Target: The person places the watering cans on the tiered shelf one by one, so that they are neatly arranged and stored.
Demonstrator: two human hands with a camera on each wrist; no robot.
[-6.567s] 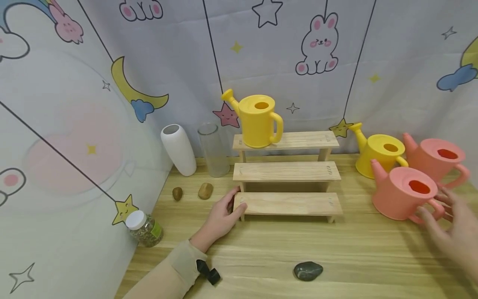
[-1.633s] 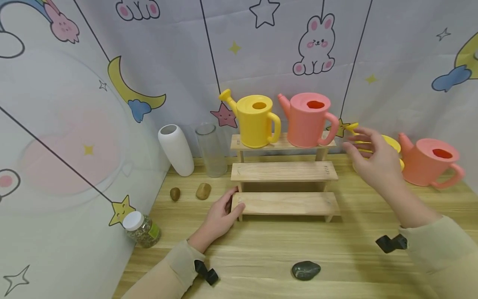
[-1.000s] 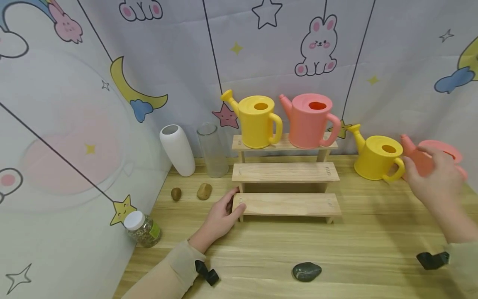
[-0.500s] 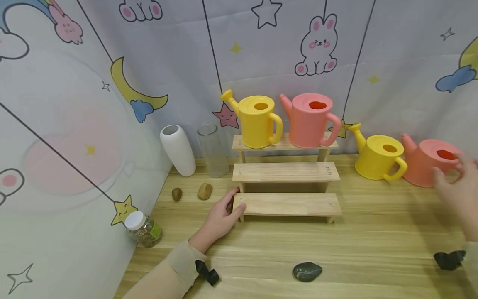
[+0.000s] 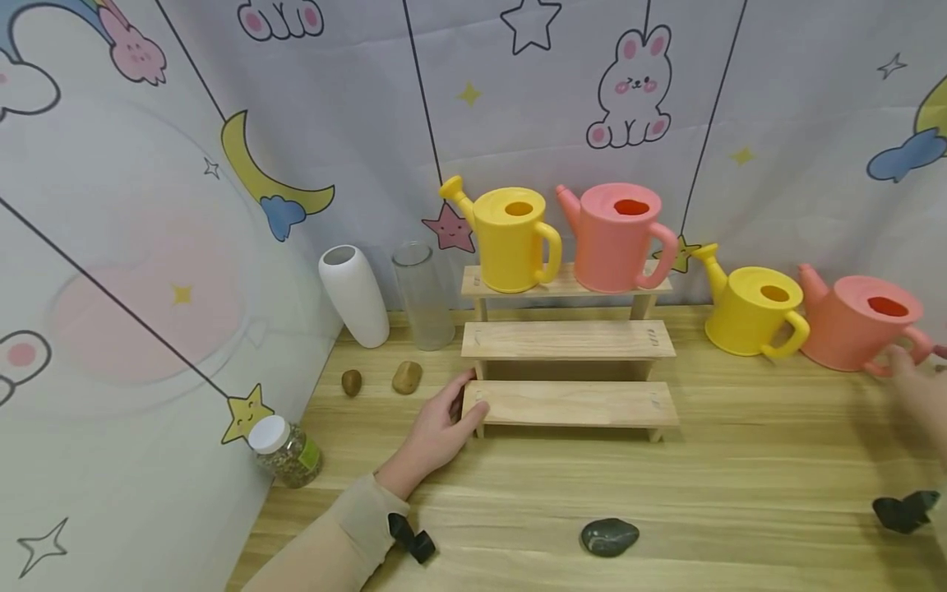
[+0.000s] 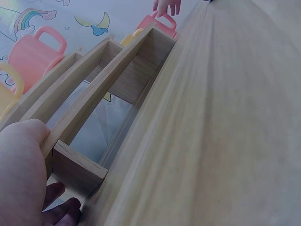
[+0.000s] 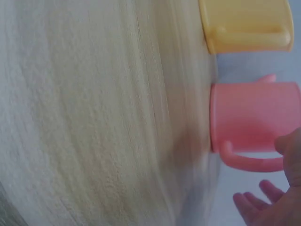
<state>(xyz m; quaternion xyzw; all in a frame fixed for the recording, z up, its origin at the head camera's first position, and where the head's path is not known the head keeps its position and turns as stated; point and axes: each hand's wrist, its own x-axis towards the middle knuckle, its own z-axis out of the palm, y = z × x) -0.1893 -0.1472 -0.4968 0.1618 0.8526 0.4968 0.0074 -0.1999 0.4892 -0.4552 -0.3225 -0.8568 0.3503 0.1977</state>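
My left hand holds the left end of the lowest step of a three-tier wooden stand, thumb on top and fingers around the side by the leg. On the top tier stand a yellow watering can and a pink one, spouts to the left. At the far right, my right hand is at the handle of a second pink watering can on the table. In the right wrist view the thumb is close to that handle, the fingers spread apart behind it.
A second yellow watering can stands just left of the pink one. Left of the stand are a white vase, a glass vase, two brown stones and a lidded jar. A dark stone lies in front.
A pink watering can went from the table at right to the top tier. My right hand then moved right, over to the other pink can's handle. My left hand stayed on the stand.
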